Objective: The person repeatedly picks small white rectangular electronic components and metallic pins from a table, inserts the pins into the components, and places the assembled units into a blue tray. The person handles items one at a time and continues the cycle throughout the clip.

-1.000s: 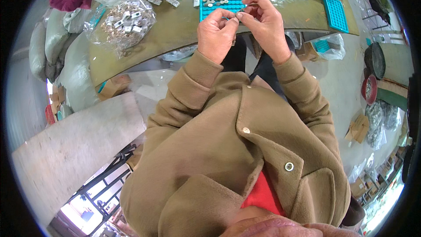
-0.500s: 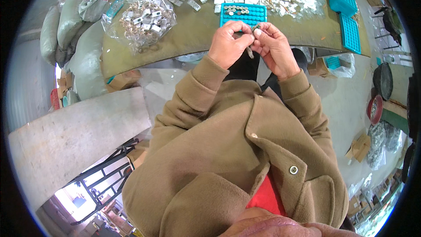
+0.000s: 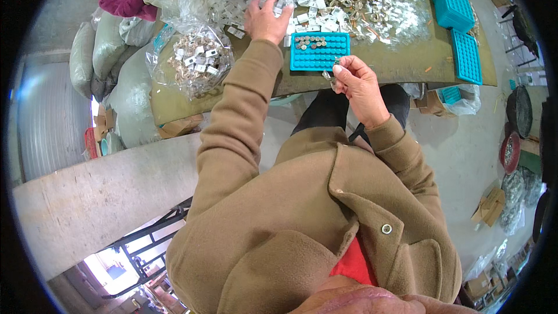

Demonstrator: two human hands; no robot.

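Watching remotely, I saw left hand (image 3: pixel 268 23) fingers-apart over white pieces (image 3: pixel 302 18), right hand (image 3: pixel 357 86) pinching small metallic piece (image 3: pixel 327 75) by blue tray's (image 3: pixel 311 65) near edge; round pieces (image 3: pixel 310 42) occupied upper pockets, lower rows unfilled.

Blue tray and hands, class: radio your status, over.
Left hand open, fingers spread at white pieces; contact unclear. Right hand pinching small part. Blue tray partly filled, corner hidden by right hand.
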